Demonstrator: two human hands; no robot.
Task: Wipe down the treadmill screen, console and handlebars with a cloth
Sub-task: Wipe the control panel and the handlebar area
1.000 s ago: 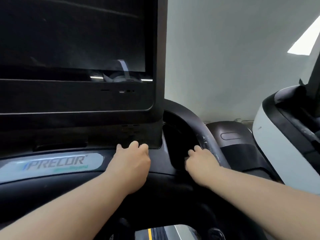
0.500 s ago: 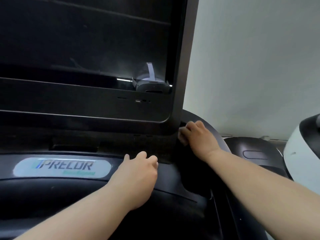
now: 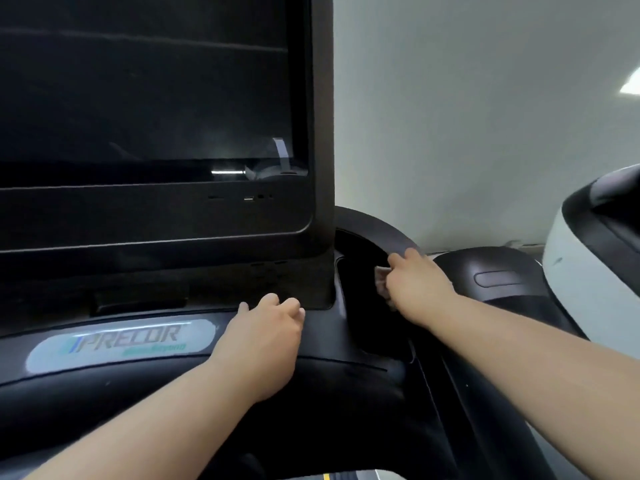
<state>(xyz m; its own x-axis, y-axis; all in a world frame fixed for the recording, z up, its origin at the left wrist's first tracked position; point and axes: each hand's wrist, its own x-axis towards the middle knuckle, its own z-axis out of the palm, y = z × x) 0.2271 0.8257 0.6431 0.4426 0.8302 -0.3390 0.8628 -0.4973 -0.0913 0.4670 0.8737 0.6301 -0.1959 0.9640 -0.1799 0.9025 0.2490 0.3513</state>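
Beneath the right hand (image 3: 417, 287), only a pale, blurred sliver of cloth (image 3: 381, 282)

- This is a gym or fitness room, seen from on a treadmill.
- A large dark screen (image 3: 145, 91) stands upright on a black console (image 3: 104, 393).
- The console carries a pale label (image 3: 121, 344) reading "PRECOR".
- A black curved handlebar (image 3: 374, 226) arcs out from beside the screen.
- A second machine (image 3: 571, 271) with a white and black shell stands close on the right.
- A plain pale wall (image 3: 467, 116) lies behind.
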